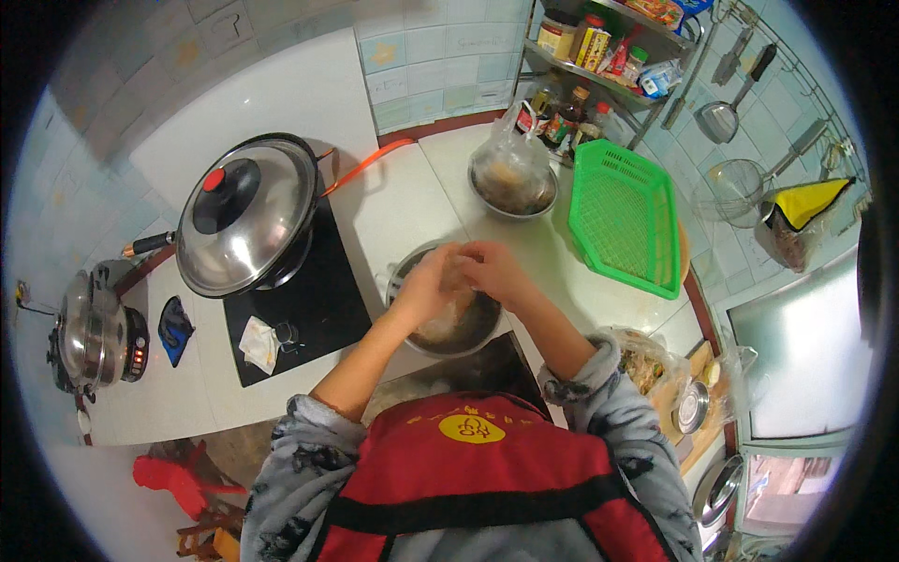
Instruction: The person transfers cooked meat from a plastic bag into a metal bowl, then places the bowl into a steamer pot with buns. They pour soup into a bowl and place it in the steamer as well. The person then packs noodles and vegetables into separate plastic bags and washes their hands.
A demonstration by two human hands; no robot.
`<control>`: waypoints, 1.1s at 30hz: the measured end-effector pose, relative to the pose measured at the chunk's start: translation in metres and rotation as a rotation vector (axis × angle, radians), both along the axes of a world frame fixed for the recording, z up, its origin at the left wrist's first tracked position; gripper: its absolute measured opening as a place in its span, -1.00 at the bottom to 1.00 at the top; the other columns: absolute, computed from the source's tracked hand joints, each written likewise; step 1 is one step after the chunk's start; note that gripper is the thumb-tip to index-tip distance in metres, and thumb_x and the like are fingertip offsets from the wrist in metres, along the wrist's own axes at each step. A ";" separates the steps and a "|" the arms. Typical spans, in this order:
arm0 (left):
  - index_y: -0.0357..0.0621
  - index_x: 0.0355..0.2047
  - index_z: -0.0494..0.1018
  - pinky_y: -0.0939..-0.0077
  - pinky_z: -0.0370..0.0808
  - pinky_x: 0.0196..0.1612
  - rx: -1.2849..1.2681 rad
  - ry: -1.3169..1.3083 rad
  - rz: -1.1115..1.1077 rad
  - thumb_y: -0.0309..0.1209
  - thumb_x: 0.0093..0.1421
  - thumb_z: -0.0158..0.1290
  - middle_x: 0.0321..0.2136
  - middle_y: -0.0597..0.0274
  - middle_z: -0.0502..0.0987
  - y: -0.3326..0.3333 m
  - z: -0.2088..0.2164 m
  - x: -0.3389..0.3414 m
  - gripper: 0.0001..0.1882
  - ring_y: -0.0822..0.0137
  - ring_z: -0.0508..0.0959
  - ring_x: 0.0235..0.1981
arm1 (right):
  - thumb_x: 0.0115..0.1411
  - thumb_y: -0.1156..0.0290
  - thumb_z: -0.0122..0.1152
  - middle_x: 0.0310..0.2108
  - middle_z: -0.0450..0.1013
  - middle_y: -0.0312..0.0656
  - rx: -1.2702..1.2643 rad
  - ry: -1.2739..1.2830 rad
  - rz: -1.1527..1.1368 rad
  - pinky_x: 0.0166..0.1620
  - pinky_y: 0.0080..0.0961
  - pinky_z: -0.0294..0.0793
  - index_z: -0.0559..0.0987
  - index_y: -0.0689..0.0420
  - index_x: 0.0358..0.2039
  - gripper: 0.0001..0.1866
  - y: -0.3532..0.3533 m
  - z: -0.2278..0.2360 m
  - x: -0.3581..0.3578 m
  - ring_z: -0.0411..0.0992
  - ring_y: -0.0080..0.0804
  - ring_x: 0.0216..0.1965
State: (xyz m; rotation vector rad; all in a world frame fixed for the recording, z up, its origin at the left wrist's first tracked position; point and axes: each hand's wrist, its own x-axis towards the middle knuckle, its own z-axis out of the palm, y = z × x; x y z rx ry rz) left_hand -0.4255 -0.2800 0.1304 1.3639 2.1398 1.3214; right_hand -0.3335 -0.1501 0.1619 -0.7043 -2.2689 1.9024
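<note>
Over a metal bowl (492, 332) near the counter's front edge, my two hands meet with their fingertips together. My left hand (431, 284) is closed, its fingers bent toward the other hand. My right hand (494, 272) curls in from the other side, also closed. Something pale and blurred shows between and below them, too unclear to name. Pale, wet-looking contents (448, 323) lie in the bowl, partly covered by my hands. Behind it, a second metal bowl (510, 214) holds brownish contents with a clear plastic bag (510, 150) on top.
Left stands a lidded wok (253, 245) on a black cooktop (328, 304), with a crumpled white cloth (257, 344) in front. A steel pot (89, 328) is farther left. A green plastic basket (626, 220) lies right, below a bottle shelf (581, 70). Bagged food (646, 370) sits near my right elbow.
</note>
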 end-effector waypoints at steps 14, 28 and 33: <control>-0.26 -0.31 0.46 0.62 0.41 -0.37 0.019 -0.554 0.039 -0.65 0.01 -0.01 -0.50 0.35 0.50 -0.012 0.008 -0.014 -0.80 0.53 0.46 -0.46 | -0.05 0.35 0.15 -0.22 0.38 -0.09 1.074 0.010 0.002 -0.13 -0.15 0.33 0.44 0.12 -0.24 -0.68 -0.004 -0.102 0.017 0.33 -0.06 -0.14; -0.22 -0.30 0.46 0.64 0.41 -0.31 0.165 -0.748 0.041 -0.59 0.06 0.05 -0.43 0.32 0.52 -0.009 0.035 -0.023 -0.84 0.51 0.47 -0.41 | 0.02 0.39 0.06 -0.49 0.40 0.03 0.909 0.108 -0.158 -0.33 -0.12 0.34 0.44 0.11 -0.32 -0.82 0.025 -0.053 0.040 0.38 0.02 -0.39; -0.22 -0.30 0.46 0.62 0.40 -0.26 0.191 -0.718 0.093 -0.56 0.08 0.04 -0.41 0.33 0.52 -0.017 0.046 -0.032 -0.85 0.51 0.47 -0.38 | -0.01 0.40 0.09 -0.48 0.40 0.00 0.870 0.097 -0.110 -0.30 -0.14 0.34 0.46 0.09 -0.28 -0.77 0.017 -0.009 0.037 0.37 0.01 -0.36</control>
